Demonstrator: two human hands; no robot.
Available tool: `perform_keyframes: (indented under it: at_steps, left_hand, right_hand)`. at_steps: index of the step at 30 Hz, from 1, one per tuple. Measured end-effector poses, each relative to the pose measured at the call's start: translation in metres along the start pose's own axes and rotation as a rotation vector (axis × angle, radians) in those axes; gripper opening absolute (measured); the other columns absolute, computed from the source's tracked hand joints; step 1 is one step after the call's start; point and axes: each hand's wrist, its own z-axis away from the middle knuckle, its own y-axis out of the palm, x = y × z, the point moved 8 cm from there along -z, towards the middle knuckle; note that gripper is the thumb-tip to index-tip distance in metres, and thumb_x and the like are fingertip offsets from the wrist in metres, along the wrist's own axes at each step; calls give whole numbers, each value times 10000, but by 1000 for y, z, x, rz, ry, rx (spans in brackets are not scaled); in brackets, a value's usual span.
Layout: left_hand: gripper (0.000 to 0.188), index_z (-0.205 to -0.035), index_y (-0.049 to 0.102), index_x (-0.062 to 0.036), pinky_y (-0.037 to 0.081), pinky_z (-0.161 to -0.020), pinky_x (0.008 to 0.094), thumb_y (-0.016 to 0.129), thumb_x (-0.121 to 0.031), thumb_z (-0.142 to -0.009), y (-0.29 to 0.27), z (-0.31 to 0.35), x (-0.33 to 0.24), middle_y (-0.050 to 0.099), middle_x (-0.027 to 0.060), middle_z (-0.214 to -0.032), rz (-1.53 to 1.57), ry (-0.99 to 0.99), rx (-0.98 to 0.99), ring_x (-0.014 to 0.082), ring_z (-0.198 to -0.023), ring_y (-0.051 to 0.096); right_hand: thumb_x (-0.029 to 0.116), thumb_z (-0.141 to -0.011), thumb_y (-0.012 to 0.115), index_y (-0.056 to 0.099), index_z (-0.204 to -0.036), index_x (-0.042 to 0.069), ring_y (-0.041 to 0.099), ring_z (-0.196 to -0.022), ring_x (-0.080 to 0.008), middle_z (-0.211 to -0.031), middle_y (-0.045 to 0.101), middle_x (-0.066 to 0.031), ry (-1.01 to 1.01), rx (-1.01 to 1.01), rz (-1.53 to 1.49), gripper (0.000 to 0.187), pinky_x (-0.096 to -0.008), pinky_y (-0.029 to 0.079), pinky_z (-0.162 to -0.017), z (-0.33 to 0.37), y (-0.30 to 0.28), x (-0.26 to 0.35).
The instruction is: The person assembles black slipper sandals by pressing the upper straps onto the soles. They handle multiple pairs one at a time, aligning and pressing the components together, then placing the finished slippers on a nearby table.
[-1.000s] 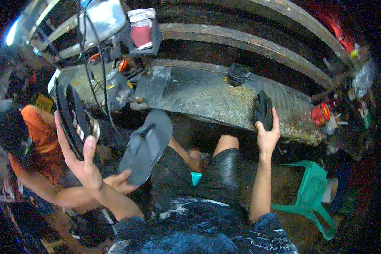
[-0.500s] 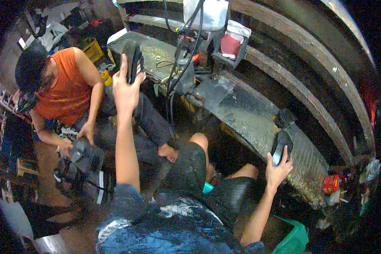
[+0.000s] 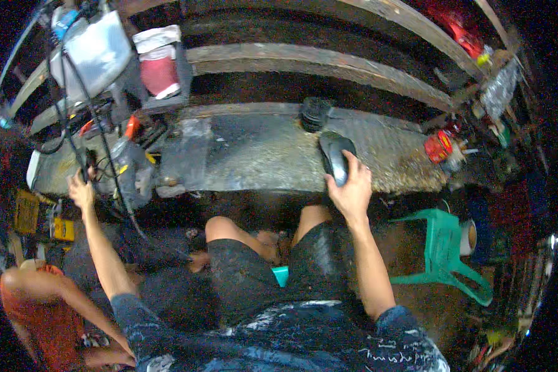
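1. Landmark: the bench (image 3: 254, 164) runs from left to right beyond your knees; every place below is given from it.
2. Dark shoe (image 3: 336, 158): this glossy, shoe-shaped piece lies over the bench top, right of the bench's middle. Whether it rests on the top or hangs just above it, you cannot tell.
3. Long axis: the shoe points from the bench's front edge toward its back, the far end leaning slightly left.
4. Your right hand (image 3: 351, 186): at the bench's front edge, narrowed around the shoe's near part, thumb on the left side, fingers on the right. It is the nearer hand; the shoe extends directly beyond it.
5. Your left hand (image 3: 82, 193): at the bench's left end, well apart from the shoe, which lies off to its right. Its fingers curl beside black cables (image 3: 110, 160); whether they hold anything, you cannot tell.
6. Surroundings: a black tub (image 3: 315, 115) stands toward the bench's back, near the shoe's far end; a red can (image 3: 438, 147) sits at the bench's right end.
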Motion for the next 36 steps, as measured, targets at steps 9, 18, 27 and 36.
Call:
perform_keyframes:
  at_steps: [9, 18, 27, 36]
  left_hand:
    - [249, -1143, 621, 36, 498, -952, 451, 538, -188, -1075, -325, 222, -180, 640, 177, -1168, 863, -203, -556, 277, -1061, 617]
    - [842, -1644, 255, -44, 292, -1230, 423, 697, -356, -1000, -292, 284, -505, 362, 187, -1621, 1926, -292, 959, 319, -1475, 378]
    - [744, -1527, 509, -8, 469, -1082, 368, 828, -241, -896, -247, 270, -500, 606, 130, -1409, 1935, -251, 1026, 227, -1257, 594]
    - [559, -1386, 649, -162, 481, -1017, 524, 729, -465, -924, -222, 234, -492, 642, 222, -1240, 694, 364, 422, 404, -1198, 577]
  right_hand:
    - [210, -658, 875, 677, -1320, 182, 709, -1048, -398, -1126, 744, -222, 159, 0, -193, 692, -485, 548, -952, -8, -18, -7]
    - [169, -717, 874, 522, -1479, 137, 518, -1266, -430, -1430, 514, -215, -161, 223, -544, 839, -527, 398, -1144, 56, -30, 88]
    - [216, -1046, 629, 412, -1544, 35, 614, -1147, -172, -1347, 604, -123, 394, 440, -1602, 573, -362, 549, -921, 50, 30, 43]
    - [137, -807, 843, 689, -1184, 46, 699, -901, -281, -1117, 695, -142, 154, 148, -695, 417, -400, 567, -853, 47, 59, 59]
